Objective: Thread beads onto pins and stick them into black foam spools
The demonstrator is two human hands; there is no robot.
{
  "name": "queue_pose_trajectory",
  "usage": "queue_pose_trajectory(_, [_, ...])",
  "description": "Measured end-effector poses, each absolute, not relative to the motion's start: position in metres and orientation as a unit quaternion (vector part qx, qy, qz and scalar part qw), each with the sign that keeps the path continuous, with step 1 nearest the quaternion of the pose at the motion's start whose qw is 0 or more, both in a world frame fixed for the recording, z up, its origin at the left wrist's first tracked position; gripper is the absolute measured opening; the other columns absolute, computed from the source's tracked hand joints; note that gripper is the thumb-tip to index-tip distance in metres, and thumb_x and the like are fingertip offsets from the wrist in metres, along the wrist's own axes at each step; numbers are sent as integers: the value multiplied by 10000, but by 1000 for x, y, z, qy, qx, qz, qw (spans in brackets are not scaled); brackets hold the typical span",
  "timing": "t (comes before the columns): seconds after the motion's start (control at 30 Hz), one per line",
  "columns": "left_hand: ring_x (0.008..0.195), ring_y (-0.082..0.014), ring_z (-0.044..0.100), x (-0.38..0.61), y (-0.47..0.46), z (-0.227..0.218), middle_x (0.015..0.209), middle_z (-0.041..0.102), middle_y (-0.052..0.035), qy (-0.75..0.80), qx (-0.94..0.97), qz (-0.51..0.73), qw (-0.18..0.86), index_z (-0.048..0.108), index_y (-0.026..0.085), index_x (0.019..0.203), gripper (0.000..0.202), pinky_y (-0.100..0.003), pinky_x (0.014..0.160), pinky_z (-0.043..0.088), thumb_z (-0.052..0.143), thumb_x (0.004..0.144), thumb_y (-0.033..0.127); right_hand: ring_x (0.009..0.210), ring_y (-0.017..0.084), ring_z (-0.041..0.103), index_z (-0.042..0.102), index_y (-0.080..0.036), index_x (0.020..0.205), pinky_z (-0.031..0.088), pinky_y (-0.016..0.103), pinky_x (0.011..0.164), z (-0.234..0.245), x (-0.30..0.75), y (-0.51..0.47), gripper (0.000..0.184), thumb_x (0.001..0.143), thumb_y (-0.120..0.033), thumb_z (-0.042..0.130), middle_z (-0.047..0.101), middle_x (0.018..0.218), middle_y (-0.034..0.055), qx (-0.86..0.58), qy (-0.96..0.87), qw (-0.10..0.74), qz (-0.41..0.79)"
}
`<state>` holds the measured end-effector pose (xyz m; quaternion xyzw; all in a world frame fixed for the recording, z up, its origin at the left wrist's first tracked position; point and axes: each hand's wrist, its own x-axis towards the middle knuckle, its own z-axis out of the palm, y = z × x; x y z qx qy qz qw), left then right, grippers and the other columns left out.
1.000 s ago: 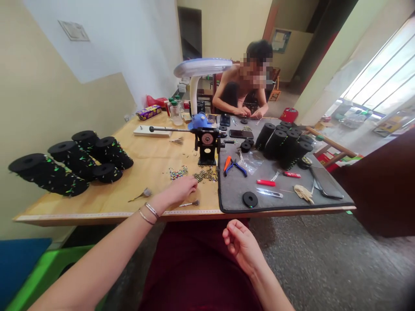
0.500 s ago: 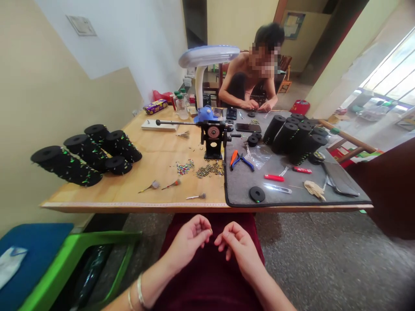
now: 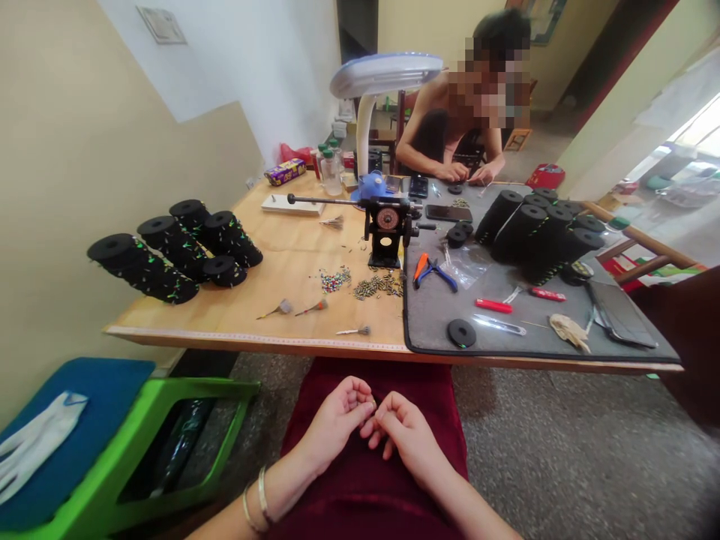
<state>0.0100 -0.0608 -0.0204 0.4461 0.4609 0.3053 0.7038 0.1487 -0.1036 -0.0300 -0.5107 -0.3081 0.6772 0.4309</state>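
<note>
My left hand (image 3: 336,415) and my right hand (image 3: 403,433) rest in my lap on dark red cloth (image 3: 371,495), below the table's front edge. Both have curled fingers, and their fingertips meet in a pinch. Anything between them is too small to see. On the wooden table (image 3: 281,259) just ahead lie three small tasselled pieces, the closest being one (image 3: 355,331) near the edge. Behind them sit a pile of coloured beads (image 3: 335,280) and a pile of brass bits (image 3: 380,285). A black hand-crank winder (image 3: 387,229) stands further back.
A grey mat (image 3: 506,349) holds pliers (image 3: 432,271), a red-handled cutter (image 3: 493,305), a black disc (image 3: 461,332) and black spools (image 3: 534,229). More black spools (image 3: 169,251) lie at the left. A desk lamp (image 3: 385,73) and a seated person (image 3: 458,139) are at the far end. A green stool (image 3: 140,457) stands at the lower left.
My left hand left the brass pile on the table and came down to my lap. It met my right hand there, and the fingertips closed together. The view shifted left.
</note>
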Motion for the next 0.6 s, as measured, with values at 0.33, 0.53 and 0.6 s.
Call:
queue_pose_trajectory(0.33, [694, -137, 548, 10, -60, -24, 736, 577, 2, 457, 460, 323, 689, 514, 184, 818, 245, -269, 679, 442, 699, 706, 299, 483, 104, 589, 461, -186, 706, 323, 151, 378, -32, 149, -102, 321, 758, -460, 621, 697, 644, 28, -517, -305, 425, 678])
queue_pose_trajectory(0.53, [700, -140, 557, 11, -59, -23, 740, 582, -2, 457, 468, 331, 680, 521, 185, 811, 230, -269, 685, 456, 701, 703, 278, 477, 104, 586, 456, -189, 712, 324, 151, 375, -35, 149, -101, 336, 756, -475, 627, 693, 634, 23, -516, -305, 426, 677])
queue_pose_trajectory(0.6, [714, -145, 561, 11, -59, -23, 745, 584, -5, 457, 475, 333, 675, 519, 184, 805, 220, -275, 697, 460, 697, 705, 268, 473, 101, 583, 457, -187, 711, 323, 149, 373, -35, 149, -101, 340, 753, -477, 629, 691, 631, 22, -518, -303, 424, 678])
